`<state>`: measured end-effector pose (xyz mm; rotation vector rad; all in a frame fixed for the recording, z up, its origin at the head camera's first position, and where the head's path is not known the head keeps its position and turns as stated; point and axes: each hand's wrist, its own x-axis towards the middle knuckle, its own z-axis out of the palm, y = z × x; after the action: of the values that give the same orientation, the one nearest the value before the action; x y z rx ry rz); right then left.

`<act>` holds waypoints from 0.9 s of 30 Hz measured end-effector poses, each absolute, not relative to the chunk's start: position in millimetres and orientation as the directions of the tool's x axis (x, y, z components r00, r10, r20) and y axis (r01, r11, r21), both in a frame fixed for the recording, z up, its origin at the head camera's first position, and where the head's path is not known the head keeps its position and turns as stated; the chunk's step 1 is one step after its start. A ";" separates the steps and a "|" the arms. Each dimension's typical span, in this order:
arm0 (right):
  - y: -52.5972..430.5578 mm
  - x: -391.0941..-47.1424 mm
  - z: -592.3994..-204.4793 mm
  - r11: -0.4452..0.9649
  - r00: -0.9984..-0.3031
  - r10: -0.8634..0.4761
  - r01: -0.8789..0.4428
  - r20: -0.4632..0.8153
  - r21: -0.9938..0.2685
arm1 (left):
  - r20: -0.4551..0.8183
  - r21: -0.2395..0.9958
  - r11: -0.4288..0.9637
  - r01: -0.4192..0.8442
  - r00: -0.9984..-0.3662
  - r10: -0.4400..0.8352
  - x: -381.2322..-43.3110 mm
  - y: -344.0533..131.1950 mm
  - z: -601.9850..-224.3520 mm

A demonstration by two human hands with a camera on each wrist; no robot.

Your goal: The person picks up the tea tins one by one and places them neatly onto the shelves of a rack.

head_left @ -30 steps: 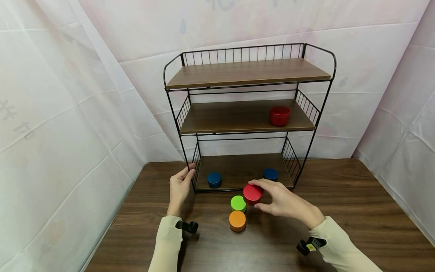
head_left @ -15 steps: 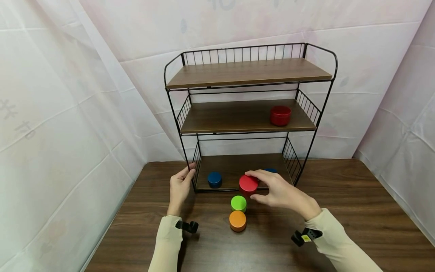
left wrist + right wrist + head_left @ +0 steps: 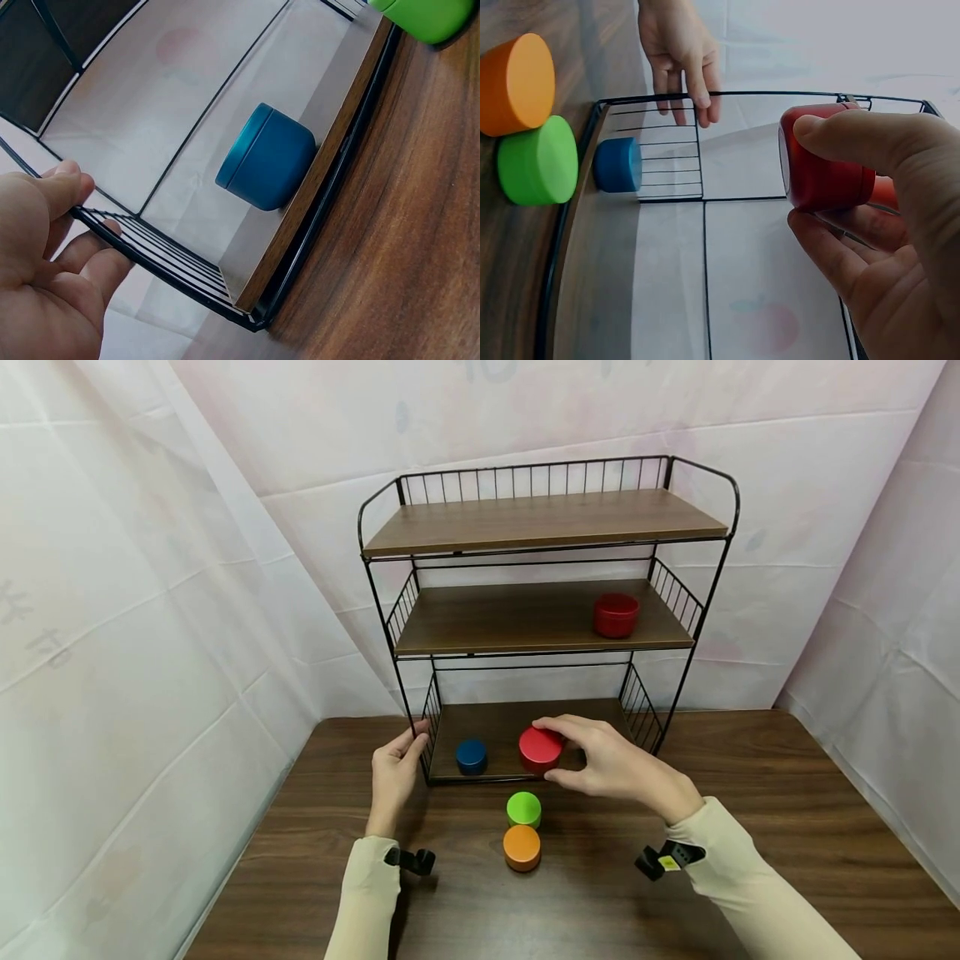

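My right hand (image 3: 618, 768) holds a red round tin (image 3: 540, 750) between thumb and fingers. In the right wrist view the tin (image 3: 821, 157) is tipped on its side relative to the picture, lid seam toward the palm. In the head view it overlaps the front of the bottom shelf of a black wire rack (image 3: 525, 522). My left hand (image 3: 393, 772) grips the rack's left side frame (image 3: 169, 277), thumb on one side and fingers on the other. A blue tin (image 3: 471, 757) sits at the left of the bottom shelf. The right part of that shelf is hidden behind my right hand.
Another red tin (image 3: 616, 616) stands at the right of the middle shelf. A green tin (image 3: 523, 808) and an orange tin (image 3: 521, 846) stand on the wooden table (image 3: 300, 893) before the rack, one behind the other. White cloth (image 3: 172, 610) hangs behind and at both sides.
My right hand has carried the red tin up and slightly left, from beside the green tin to over the bottom shelf. It now hides the right-hand blue tin. My left hand stays put.
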<state>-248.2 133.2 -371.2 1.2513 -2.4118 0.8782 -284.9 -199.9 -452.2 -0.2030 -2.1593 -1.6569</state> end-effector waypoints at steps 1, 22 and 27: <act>132.7 -248.9 -369.4 0.439 -0.582 -0.640 -0.812 0.502 -0.383 | 0.402 0.890 0.287 0.353 -0.906 -0.132 -284.6 -200.0 -452.1; 119.8 -260.6 -322.4 0.414 -0.556 -0.654 -0.831 0.513 -0.373 | 0.412 0.882 0.304 0.360 -0.902 -0.128 -284.5 -200.2 -450.6; 114.7 -264.2 -308.1 0.412 -0.550 -0.657 -0.835 0.516 -0.365 | 0.420 0.878 0.308 0.367 -0.898 -0.128 -284.5 -200.5 -451.5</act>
<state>-264.2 114.7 -308.1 1.2969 -2.3790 0.8661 -284.5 -200.5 -451.5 -0.2130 -2.1678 -1.6193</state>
